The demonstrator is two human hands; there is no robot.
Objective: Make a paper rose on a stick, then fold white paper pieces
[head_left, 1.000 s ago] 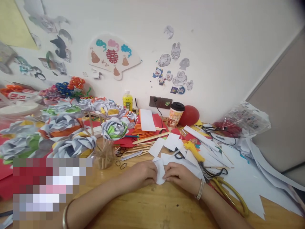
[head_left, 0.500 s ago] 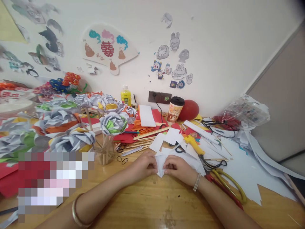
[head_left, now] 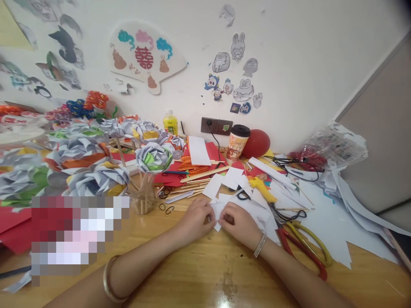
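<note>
I see the left hand (head_left: 196, 217) and right hand (head_left: 239, 221) pinching a small white paper piece (head_left: 217, 210) between them, mid-counter (head_left: 180, 269). Paper flowers (head_left: 96, 184) stand left; a black-lidded cup (head_left: 238, 146) stands farther back.

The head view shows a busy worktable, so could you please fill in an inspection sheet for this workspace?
Surface: wooden table, dark stain near the front.
Work piece: small white paper, partly hidden by fingers.
Clutter: paper flowers, wooden sticks, loose white sheets, a yellow tool, a lidded cup.
Hands: left hand and right hand both pinch the paper.
Cables: a black cable runs from the wall socket; others lie looped on the right.
Surroundings: white wall with cut-out pictures.
Spills of liquid: nothing seen.
</note>
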